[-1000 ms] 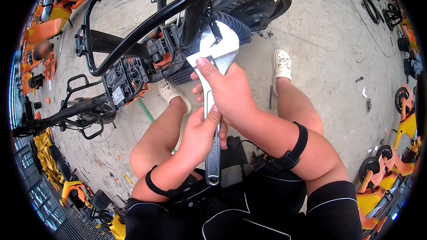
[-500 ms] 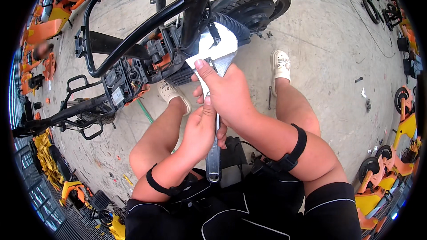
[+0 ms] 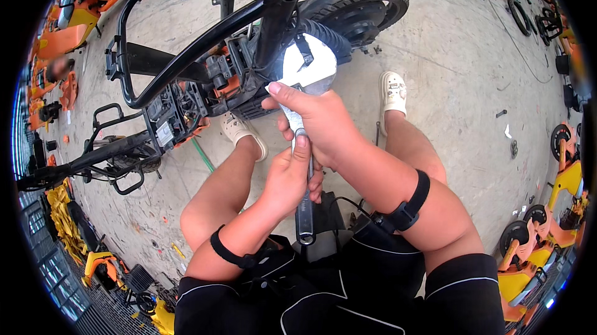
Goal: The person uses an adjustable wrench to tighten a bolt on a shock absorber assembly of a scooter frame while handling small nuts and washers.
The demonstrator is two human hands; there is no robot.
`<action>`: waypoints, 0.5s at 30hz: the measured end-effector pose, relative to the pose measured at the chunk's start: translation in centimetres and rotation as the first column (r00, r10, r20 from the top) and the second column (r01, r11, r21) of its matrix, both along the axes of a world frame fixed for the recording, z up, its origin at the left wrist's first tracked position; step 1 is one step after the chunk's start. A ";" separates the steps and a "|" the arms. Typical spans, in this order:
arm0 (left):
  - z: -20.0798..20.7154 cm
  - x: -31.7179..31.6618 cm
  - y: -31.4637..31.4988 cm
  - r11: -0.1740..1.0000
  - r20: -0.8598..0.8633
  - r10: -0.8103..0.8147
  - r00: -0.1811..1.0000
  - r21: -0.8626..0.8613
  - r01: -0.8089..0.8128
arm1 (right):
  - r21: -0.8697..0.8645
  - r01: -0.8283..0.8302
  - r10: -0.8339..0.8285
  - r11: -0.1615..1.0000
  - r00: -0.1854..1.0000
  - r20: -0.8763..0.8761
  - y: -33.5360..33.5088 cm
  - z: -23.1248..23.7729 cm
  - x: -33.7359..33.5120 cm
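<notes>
A large silver adjustable wrench (image 3: 304, 214) is held in both my hands, its handle end toward my body. My right hand (image 3: 323, 125) wraps the handle just below the head, thumb lying across the neck. Lower down, my left hand (image 3: 287, 179) is closed round the handle, thumb on top. The wrench's head overlaps the black shock absorber area of a stripped electric bike frame (image 3: 180, 55), and glare whitens much of it. A dark piece shows at the jaws; whether they grip it I cannot tell.
The bike's rear wheel (image 3: 357, 15) lies beyond the wrench. A slim metal tool (image 3: 377, 133) lies on the concrete floor beside my right shoe (image 3: 393, 91). A bolt (image 3: 501, 113) lies farther right. Orange and yellow bike parts (image 3: 563, 186) line both sides.
Both hands have shifted the wrench slightly away from my body and to the right. Its handle end sits a little farther up, and more glare falls on the head.
</notes>
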State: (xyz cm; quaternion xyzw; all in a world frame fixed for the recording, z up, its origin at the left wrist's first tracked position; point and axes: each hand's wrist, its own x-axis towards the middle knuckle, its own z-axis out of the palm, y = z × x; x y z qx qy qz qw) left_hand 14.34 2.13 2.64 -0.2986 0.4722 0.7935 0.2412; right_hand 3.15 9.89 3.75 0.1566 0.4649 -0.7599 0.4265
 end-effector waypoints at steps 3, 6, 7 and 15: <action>-1.2 0.0 0.0 0.997 0.028 0.004 1.000 0.076 -0.006 | 0.169 0.016 -0.007 0.985 0.998 -0.058 -0.3 0.0 0.2; -1.9 0.1 0.0 0.989 0.045 0.001 0.999 0.145 -0.008 | 0.274 0.101 -0.053 0.956 0.983 -0.177 -1.2 -0.1 0.6; -2.1 0.1 0.0 0.986 0.048 -0.004 0.999 0.169 -0.004 | 0.295 0.139 -0.075 0.945 0.973 -0.220 -1.4 -0.3 0.7; -4.2 0.0 -0.4 0.915 0.088 -0.042 0.995 0.404 0.002 | 0.357 0.270 -0.076 0.894 0.878 -0.473 -1.8 -1.8 1.1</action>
